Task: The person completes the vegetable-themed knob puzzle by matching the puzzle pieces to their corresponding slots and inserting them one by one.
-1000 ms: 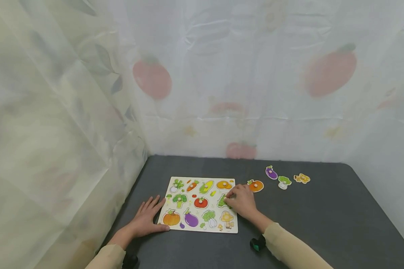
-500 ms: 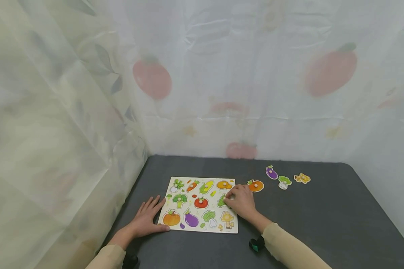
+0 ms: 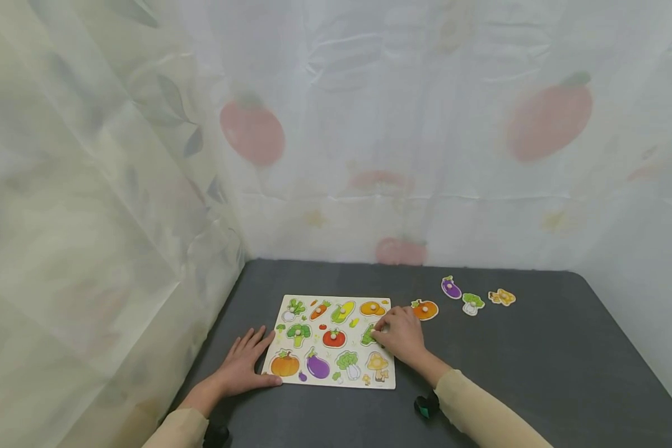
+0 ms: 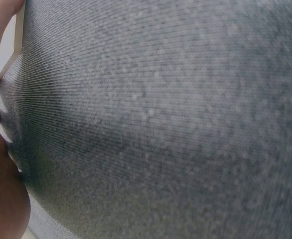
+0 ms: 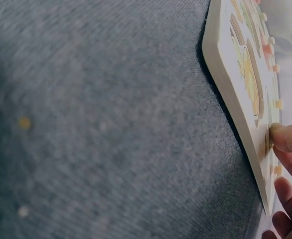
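A wooden vegetable puzzle board (image 3: 389, 384) lies flat on the dark table. My left hand (image 3: 241, 367), fingers spread, rests at its left edge with the thumb on the near corner. Over the board's right side, my right hand (image 3: 401, 334) pinches a green vegetable puzzle piece (image 3: 366, 336), partly hidden by the fingers, at the middle-row slot. In the right wrist view the thumb and fingers (image 5: 288, 137) meet close at the board's face. Knobbed pieces such as the tomato (image 3: 333, 338) and broccoli (image 3: 298, 335) sit in their slots; the bottom-row pictures show no knobs.
Loose knobbed pieces lie right of the board: a pumpkin (image 3: 425, 310) just behind the right hand, an eggplant (image 3: 451, 287), a leafy green (image 3: 473, 303) and a mushroom (image 3: 502, 297). White printed curtains (image 3: 325, 155) enclose the table's back and sides.
Almost nothing differs. Both hands keep their places, and the right fingers stay on the green piece at the same slot.
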The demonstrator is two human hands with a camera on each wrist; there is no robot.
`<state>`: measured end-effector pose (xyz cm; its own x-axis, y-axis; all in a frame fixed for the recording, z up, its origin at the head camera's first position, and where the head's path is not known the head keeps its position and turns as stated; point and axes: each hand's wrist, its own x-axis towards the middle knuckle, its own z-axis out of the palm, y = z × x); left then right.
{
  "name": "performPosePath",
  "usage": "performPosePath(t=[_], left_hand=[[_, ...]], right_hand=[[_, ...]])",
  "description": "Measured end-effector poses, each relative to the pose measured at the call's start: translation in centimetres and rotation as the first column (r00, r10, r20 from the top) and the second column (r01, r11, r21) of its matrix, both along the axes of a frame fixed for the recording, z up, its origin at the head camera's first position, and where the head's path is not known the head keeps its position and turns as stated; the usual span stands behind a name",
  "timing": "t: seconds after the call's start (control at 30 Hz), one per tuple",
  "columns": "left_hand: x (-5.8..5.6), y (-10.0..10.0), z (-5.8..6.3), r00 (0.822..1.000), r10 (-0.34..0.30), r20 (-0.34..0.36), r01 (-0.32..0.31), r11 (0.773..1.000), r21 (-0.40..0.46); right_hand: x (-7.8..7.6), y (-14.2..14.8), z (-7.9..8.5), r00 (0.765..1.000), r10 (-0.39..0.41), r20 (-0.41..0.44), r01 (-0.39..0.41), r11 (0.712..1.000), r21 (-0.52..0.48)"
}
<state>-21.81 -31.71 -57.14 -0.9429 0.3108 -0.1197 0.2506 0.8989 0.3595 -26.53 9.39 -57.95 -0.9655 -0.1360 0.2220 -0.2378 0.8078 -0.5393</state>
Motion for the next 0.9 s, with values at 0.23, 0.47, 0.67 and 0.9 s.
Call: performPosePath(t=[0.23,0.47,0.67,0.9], left_hand=[[0.0,0.1,0.2,1.0,0.0,0.001,0.0,1.0,-0.005],[0.2,0.2,0.4,1.0,-0.007,0.004,0.007,1.0,0.008],[0.3,0.1,0.0,0.999,-0.017,-0.04,0.019,0.998,0.056],[0.2,0.1,0.4,1.0,-0.003,0.003,0.003,1.0,0.019]], right_hand=[[0.0,0.4,0.2,0.998,0.059,-0.003,-0.059,0.997,0.052],[-0.3,3.1,0.4,0.992,0.125,0.029,-0.124,0.992,-0.039],[-1.0,6.2,0.8,0.997,0.078,-0.01,-0.079,0.994,-0.077],[-1.7,9.0,1.3,0.998,0.052,-0.026,-0.054,0.992,-0.111]])
